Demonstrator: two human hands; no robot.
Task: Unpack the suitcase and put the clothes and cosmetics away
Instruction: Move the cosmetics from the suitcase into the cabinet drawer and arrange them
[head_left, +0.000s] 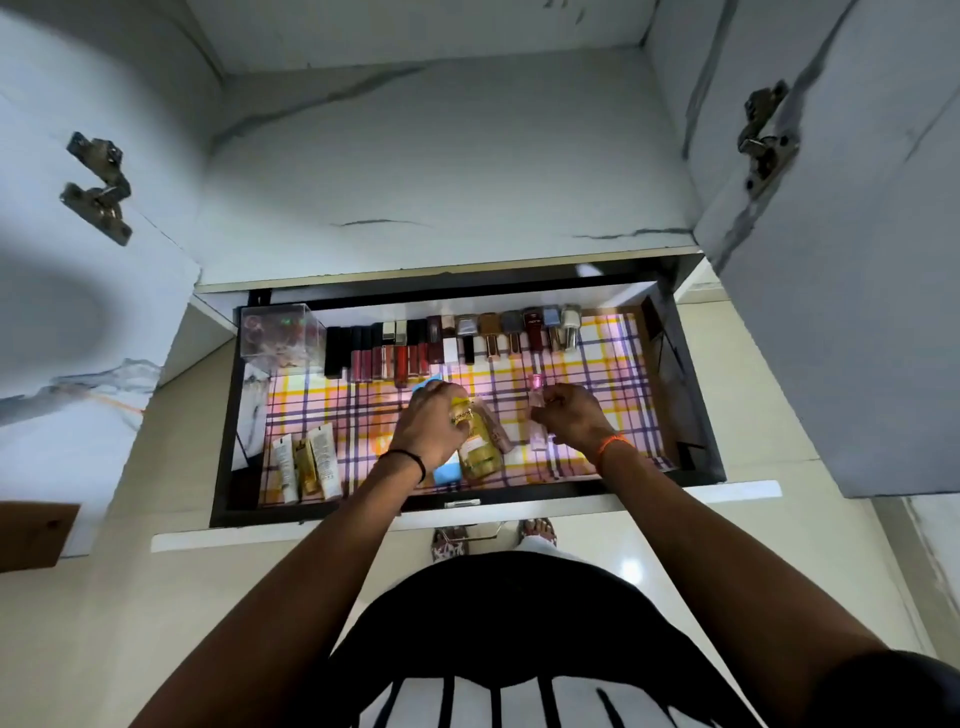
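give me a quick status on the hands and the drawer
Left hand grips a bundle of bottles. Right hand pinches a small pink bottle. Both over the open drawer. Nothing in the way.

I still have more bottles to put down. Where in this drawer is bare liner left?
Bare checked liner lies right of the right hand, and between the tubes and left hand. The lipstick row at the back is packed.
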